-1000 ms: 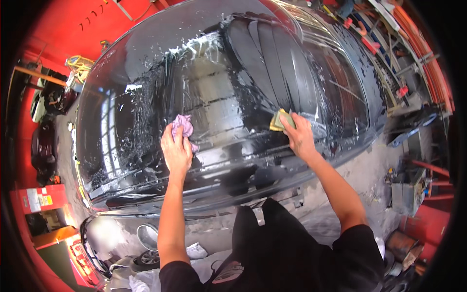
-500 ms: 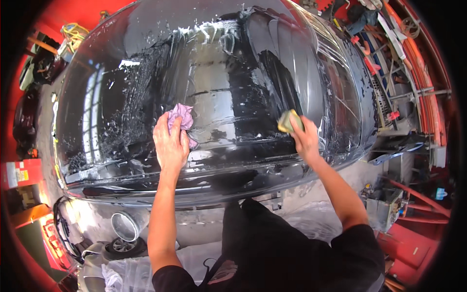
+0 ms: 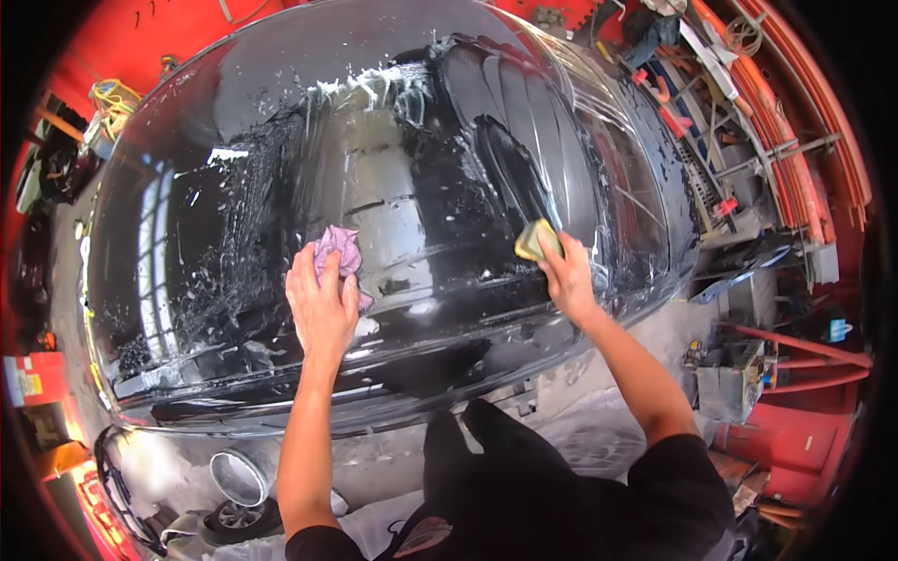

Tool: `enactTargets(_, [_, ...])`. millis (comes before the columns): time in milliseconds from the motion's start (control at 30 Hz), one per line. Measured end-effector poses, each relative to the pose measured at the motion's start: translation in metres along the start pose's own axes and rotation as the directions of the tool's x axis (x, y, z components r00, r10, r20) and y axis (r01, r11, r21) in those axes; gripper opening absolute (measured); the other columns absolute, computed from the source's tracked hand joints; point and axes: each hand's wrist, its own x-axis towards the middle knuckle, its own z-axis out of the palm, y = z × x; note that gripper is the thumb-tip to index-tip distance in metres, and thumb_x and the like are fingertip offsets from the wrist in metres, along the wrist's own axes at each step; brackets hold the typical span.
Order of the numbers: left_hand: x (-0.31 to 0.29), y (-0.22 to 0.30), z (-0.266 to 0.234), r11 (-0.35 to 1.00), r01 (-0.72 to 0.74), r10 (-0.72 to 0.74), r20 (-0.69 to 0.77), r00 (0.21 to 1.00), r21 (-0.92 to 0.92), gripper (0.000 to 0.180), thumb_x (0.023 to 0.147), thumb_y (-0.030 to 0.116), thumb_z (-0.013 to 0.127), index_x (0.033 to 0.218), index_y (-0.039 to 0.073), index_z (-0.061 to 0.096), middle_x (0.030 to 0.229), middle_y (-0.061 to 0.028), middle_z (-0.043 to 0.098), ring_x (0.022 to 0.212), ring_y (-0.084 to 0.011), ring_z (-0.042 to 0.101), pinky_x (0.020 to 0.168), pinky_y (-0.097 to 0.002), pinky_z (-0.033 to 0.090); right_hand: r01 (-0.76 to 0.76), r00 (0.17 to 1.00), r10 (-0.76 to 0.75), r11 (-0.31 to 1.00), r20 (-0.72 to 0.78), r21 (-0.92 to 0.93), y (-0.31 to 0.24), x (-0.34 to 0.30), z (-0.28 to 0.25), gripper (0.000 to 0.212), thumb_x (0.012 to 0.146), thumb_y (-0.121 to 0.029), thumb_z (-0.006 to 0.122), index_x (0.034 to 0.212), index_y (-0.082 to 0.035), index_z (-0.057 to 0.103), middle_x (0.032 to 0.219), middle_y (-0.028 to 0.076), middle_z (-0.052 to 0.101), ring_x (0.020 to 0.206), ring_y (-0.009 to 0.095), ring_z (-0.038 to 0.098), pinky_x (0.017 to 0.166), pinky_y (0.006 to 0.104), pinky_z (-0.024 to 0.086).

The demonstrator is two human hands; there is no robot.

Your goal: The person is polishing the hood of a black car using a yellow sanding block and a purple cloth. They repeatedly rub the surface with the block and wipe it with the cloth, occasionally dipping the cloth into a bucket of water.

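Note:
A large, glossy black car body panel (image 3: 379, 234) spreads out before me, streaked with wet film and patches of whitish foam. My left hand (image 3: 323, 304) is closed on a crumpled purple cloth (image 3: 339, 251), which rests against the panel left of centre. To the right, my right hand (image 3: 572, 279) grips a small yellow and grey sponge (image 3: 533, 240) between thumb and fingers. The sponge is at the panel's surface, beside a dark wiped-looking streak; whether it presses down I cannot tell.
A bucket (image 3: 238, 478) and a wheel (image 3: 239, 517) stand on the floor at lower left. Red metal bars (image 3: 804, 360) and a grey metal box (image 3: 728, 385) are on the right. Parts and long orange pieces (image 3: 772, 112) crowd the right side. Yellow cord (image 3: 114, 105) hangs at far left.
My view has shifted, so the car appears lower and further left. My right hand has moved the sponge slightly farther up the panel. The left hand stays on the cloth at about the same spot.

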Motion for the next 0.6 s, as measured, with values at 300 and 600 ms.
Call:
enactTargets(300, [0.010, 0.012, 0.013, 0.999, -0.028, 0.028, -0.004, 1.000, -0.031, 0.050, 0.098, 0.019, 0.068, 0.146, 0.006, 0.062, 0.162, -0.0246, 0.046, 0.148, -0.0450, 0.046, 0.125, -0.0565, 0.033, -0.121, 0.988, 0.092, 0.959, -0.121, -0.257, 0.074, 0.239, 0.082, 0.053, 0.097, -0.021, 0.074, 0.147, -0.014, 0.057, 0.115, 0.020, 0.064, 0.106, 0.041, 0.064, 0.088, 0.0544, 0.052])
enactTargets(600, [0.004, 0.007, 0.001, 0.996, 0.068, -0.067, -0.015, 0.998, 0.056, 0.052, 0.096, 0.019, 0.068, 0.146, 0.006, 0.062, 0.159, -0.0251, 0.049, 0.146, -0.0464, 0.047, 0.125, -0.0572, 0.034, 0.158, 0.985, -0.162, 0.984, 0.052, 0.083, 0.075, 0.010, -0.004, 0.075, 0.085, -0.006, 0.080, 0.156, -0.016, 0.060, 0.140, 0.026, 0.060, 0.122, 0.046, 0.062, 0.102, 0.0535, 0.049])
